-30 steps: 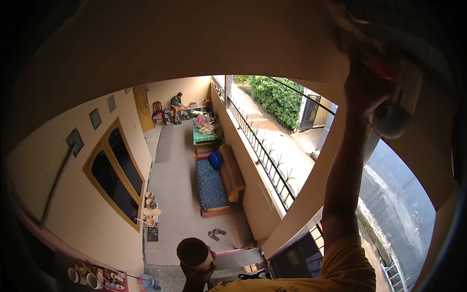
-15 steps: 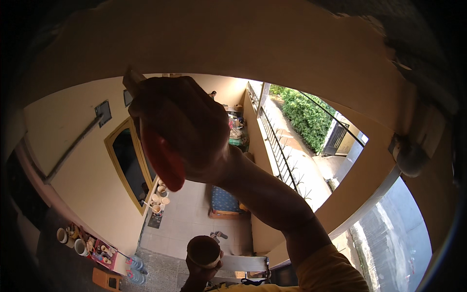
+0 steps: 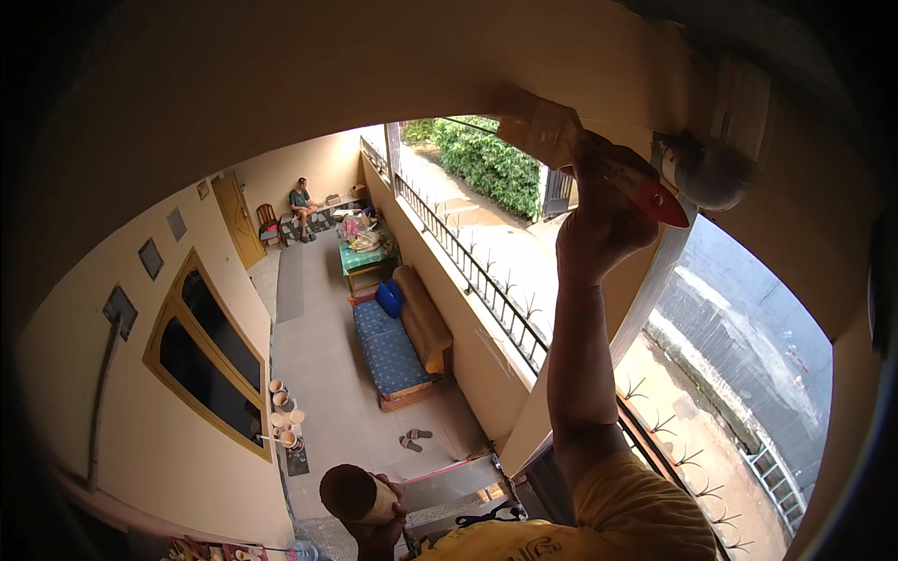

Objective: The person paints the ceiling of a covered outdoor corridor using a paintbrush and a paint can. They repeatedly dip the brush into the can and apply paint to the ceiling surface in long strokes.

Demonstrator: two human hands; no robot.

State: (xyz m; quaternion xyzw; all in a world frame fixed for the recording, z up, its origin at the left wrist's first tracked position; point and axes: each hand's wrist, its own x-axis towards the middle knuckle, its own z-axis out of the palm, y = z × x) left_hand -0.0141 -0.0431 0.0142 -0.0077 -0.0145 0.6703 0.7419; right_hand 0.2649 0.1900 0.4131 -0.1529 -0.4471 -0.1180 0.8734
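My right hand is raised at the upper right, its fingers wrapped round a wide flat paintbrush. The brush's red handle end sticks out past the hand, and its head meets the beige overhead surface. Close by on the right, a round lamp hangs from the ceiling, apart from the hand. Low in the picture my left hand grips a small round tub from the side. The tub's inside is dark, and I cannot make out its contents.
Far below lie a blue sofa bed, a pair of sandals and several paint pots by the left wall. A person sits at the far end. A spiked railing runs along the right; a metal step stands below me.
My right hand has moved right with the paintbrush, from the left of the overhead surface to near the lamp. The view has shifted, and the left hand with the tub sits slightly lower left.
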